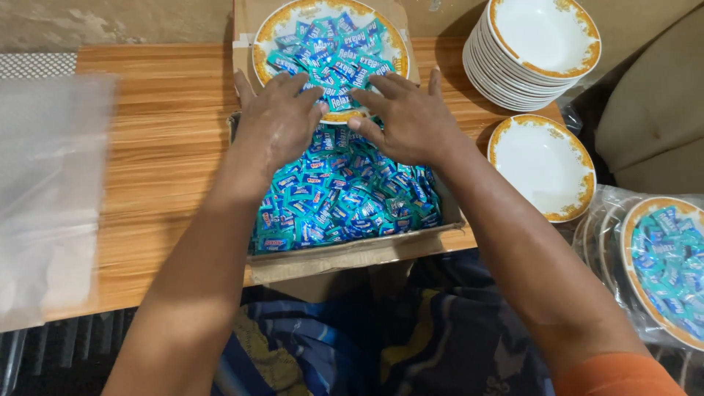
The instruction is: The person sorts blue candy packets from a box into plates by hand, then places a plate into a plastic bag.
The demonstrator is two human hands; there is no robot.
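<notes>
At the upper middle of the frame, a gold-rimmed plate (268,33) heaped with teal candy sachets (334,51) rests over the far end of a cardboard box (352,253) full of the same sachets. The left hand (277,121) and right hand (411,117) lie with fingers spread and relaxed at the plate's near rim, clasping nothing. The plate looks rigid and breakable, best held by opposite rims; the loose, slick sachets would likely slide if it tilts.

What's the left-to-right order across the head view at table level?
Clear plastic sheet → left hand → right hand → empty gold-rimmed plate → bagged plate of blue sachets. Both hands rest over the cardboard box of sachets.
</notes>
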